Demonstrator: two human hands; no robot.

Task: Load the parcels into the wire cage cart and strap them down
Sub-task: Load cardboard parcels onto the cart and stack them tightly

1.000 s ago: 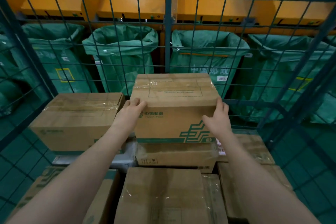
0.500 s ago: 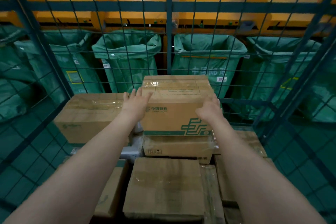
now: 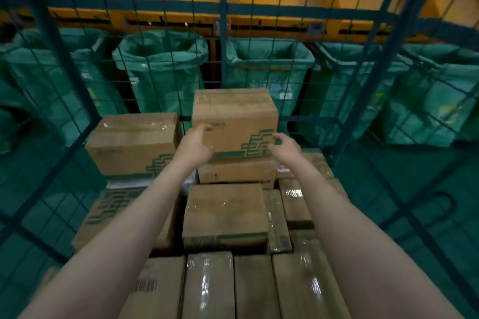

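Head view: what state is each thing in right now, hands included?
top box: taped shut, upright, stacked on a flatter box.
left hand: open, at its lower left corner.
right hand: loosely curled, holding nothing, by the lower right corner.
left box: taped shut, upright.
green sacks: mouths open, behind the cage.
wire cage cart: loaded, no strap visible.

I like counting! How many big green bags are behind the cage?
5 green fabric sacks stand in a row: far left, centre-left, centre, centre-right, far right. Others may hide beyond the edges.
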